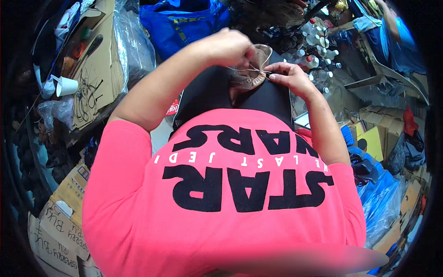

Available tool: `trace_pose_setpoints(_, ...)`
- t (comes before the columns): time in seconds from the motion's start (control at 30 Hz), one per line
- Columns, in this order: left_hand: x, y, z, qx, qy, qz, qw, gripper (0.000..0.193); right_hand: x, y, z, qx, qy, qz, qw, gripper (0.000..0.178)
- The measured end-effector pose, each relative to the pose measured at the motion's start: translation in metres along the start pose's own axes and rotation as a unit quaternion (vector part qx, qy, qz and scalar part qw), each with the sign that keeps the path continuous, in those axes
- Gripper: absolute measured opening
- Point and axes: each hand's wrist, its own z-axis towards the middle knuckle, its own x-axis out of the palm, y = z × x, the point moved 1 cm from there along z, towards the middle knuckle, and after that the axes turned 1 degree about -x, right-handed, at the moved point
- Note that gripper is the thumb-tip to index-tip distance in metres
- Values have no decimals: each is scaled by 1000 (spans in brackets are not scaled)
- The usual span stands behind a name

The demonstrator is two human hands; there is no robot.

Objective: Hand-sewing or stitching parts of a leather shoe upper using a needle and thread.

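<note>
A brown shoe upper with a stitched, ridged edge lies on my lap, between my black-clad thighs. My left hand is closed above its far left side, fingers curled down; whatever they grip is hidden. Pale thread loops from the far side of the upper to its edge, and another strand runs below my left hand. At the right of the stitched edge, the thumb and forefinger of my right hand pinch together on a thin needle-like piece. Its tip and exact kind are too small to make out.
A blue bag stands beyond my left arm. Flattened cardboard bears tangled dark cord and a white cup. Several plastic bottles cluster beyond my right hand. Blue plastic and cardboard boxes lie at my right.
</note>
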Motion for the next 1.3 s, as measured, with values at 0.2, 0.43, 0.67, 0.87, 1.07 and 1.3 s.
trace_pose_setpoints(0.2, 0, 37, 34, -86, -283, 157, 942, 11, 4, 4, 0, -11, 17, 6, 1000, 27)
trace_pose_setpoints(0.43, 65, 0, -21, -95, -268, -158, 946, 18, 4, 5, -4, -10, -8, -7, 1000, 28)
trace_pose_setpoints(0.67, 78, -4, -6, -168, -197, -197, 946, 16, 2, 0, 3, 10, 5, 24, 1000, 27)
trace_pose_setpoints(0.87, 85, -5, 9, -182, -147, -270, 934, 15, 9, 2, 7, -26, -42, 11, 999, 19)
trace_pose_setpoints(1.07, 61, -18, 8, -75, -160, -47, 983, 14, 8, -2, 24, -46, -51, -72, 995, 15)
trace_pose_setpoints(1.3, 53, -4, -11, -47, -147, -59, 986, 8, -12, -5, 11, -60, -40, -1, 997, 13)
